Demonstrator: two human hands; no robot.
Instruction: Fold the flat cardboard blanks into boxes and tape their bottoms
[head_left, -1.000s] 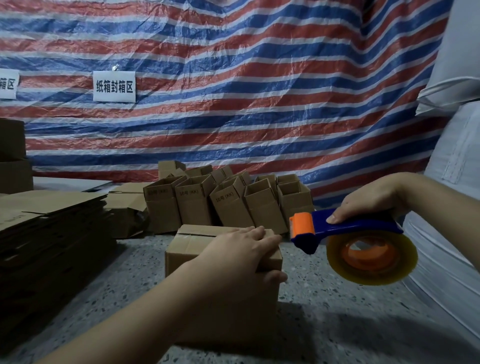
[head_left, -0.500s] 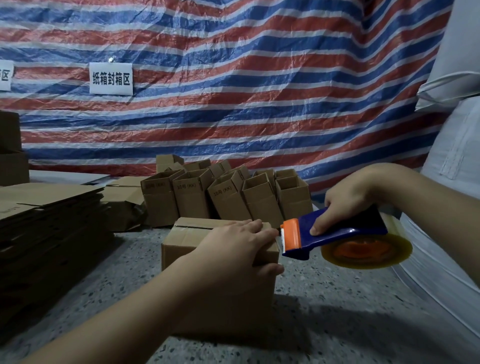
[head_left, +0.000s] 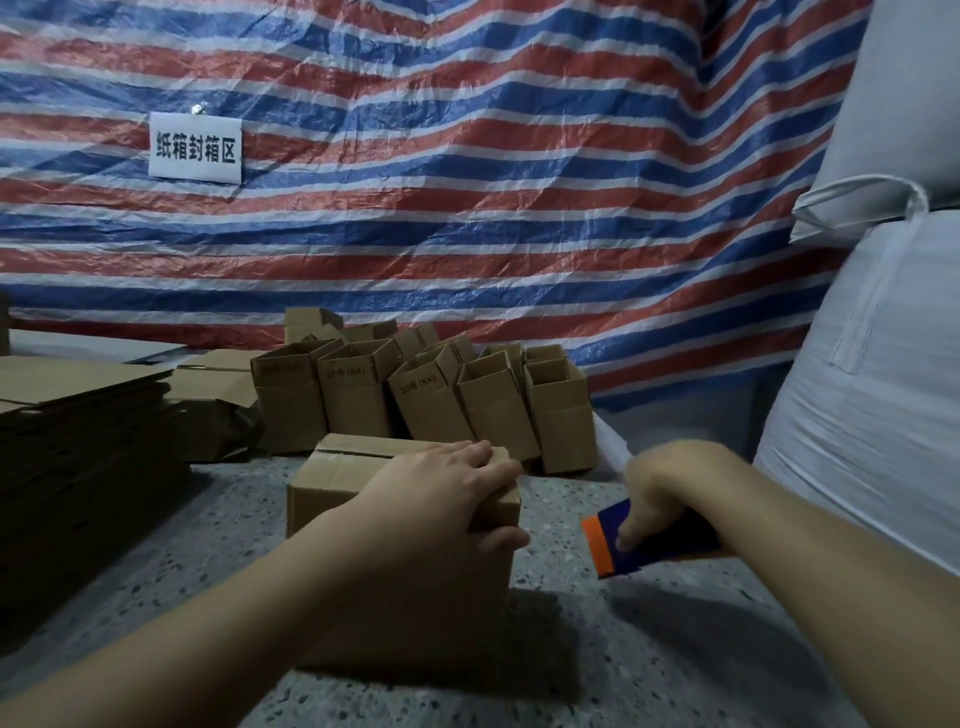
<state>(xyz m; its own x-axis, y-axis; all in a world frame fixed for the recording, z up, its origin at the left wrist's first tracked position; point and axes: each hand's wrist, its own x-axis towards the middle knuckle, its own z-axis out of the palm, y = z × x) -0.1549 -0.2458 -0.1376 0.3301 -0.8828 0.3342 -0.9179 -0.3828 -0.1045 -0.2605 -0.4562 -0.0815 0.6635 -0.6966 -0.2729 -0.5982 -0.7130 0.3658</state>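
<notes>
The box (head_left: 332, 478) stands on the speckled tabletop (head_left: 649, 649), low and centre, its closed flaps upward with the seam running left to right across the top. The left hand (head_left: 447, 499) lies over its right end, fingers laid flat on the flaps and thumb wrapped down the near side, pressing them closed. Just beside that end and a little lower, clear of the cardboard, the right hand (head_left: 660, 493) has its grip closed round the handle of the tape gun (head_left: 610, 545), whose orange nose points down and left toward the box; the roll is hidden behind the wrist.

The coming move probably turns on this: the seam's long axis runs away to the left from the tape gun, so the right hand looks best placed to start tape at the right end and draw it leftward, where the left hand now lies in the way.

Behind the box stands a cluster of open boxes (head_left: 426, 395), several printed "10号 (KK)". A stack of blanks (head_left: 78, 415) sits at the left. On the striped tarp (head_left: 519, 182) behind, a white sign (head_left: 195, 148) reads "纸箱封箱区". White sacks (head_left: 872, 364) rise at the right.
</notes>
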